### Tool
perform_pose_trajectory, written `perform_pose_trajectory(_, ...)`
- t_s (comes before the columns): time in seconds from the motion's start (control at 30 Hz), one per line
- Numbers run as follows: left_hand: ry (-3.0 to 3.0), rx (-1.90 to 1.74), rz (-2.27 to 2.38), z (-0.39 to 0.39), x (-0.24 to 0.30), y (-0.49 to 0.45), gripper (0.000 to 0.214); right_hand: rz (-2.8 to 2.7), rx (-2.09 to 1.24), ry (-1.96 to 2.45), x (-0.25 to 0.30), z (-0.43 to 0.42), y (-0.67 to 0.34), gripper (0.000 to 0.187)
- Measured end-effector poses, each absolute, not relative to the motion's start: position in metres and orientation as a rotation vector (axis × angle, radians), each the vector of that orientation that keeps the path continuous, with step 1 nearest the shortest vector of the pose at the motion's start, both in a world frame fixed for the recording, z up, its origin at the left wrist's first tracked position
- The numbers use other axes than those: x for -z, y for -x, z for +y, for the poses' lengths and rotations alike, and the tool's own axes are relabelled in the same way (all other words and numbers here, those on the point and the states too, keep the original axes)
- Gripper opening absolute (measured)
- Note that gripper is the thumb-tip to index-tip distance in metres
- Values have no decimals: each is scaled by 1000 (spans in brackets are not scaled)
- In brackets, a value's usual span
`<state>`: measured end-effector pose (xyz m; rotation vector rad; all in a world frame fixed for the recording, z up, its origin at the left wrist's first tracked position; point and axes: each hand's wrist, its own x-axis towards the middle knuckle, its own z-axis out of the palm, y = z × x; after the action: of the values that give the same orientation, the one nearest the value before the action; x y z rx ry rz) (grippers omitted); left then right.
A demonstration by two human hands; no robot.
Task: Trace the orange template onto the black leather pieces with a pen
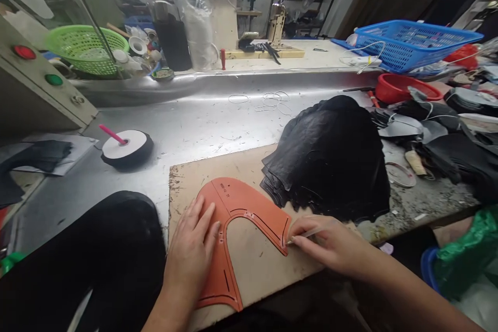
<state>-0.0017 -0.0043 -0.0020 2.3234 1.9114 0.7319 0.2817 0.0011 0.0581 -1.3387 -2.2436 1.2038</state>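
Observation:
A U-shaped orange template (218,202) with thin slots and printed marks lies on a tan board (257,259). Dark lines show at its slots; what lies beneath is mostly hidden. My left hand (192,249) rests flat on the template's left side, fingers apart. At the tip of the template's right arm, my right hand (327,241) pinches a slim, pale pen (321,227), its point close to the edge. Just beyond sits a fanned stack of black leather pieces (330,150). More black material (116,249) lies to the left of the board.
A roll of black tape with a white face (126,144) and a pink stick stands on the metal table (187,119). Behind are a green basket (87,44), a blue basket (412,44) and a sewing machine (278,10). A red bowl (404,88) and black scraps crowd the right.

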Motion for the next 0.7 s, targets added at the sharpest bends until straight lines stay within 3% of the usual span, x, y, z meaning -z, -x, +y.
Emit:
perform_pose_trajectory(0.4,-2316,-721,1924,-4,1,2,39,-2338,-992,1382,-57,12,-284,26)
perform_pose_trajectory(0.6,-2287,-790,1914,-3,8,3,37,-2159,-1085,1478,-67,35,-278,29)
perform_pose_trajectory(0.7,-2314,-789,1920,-3,8,3,36,-2154,-907,1415,-59,51,-242,30)
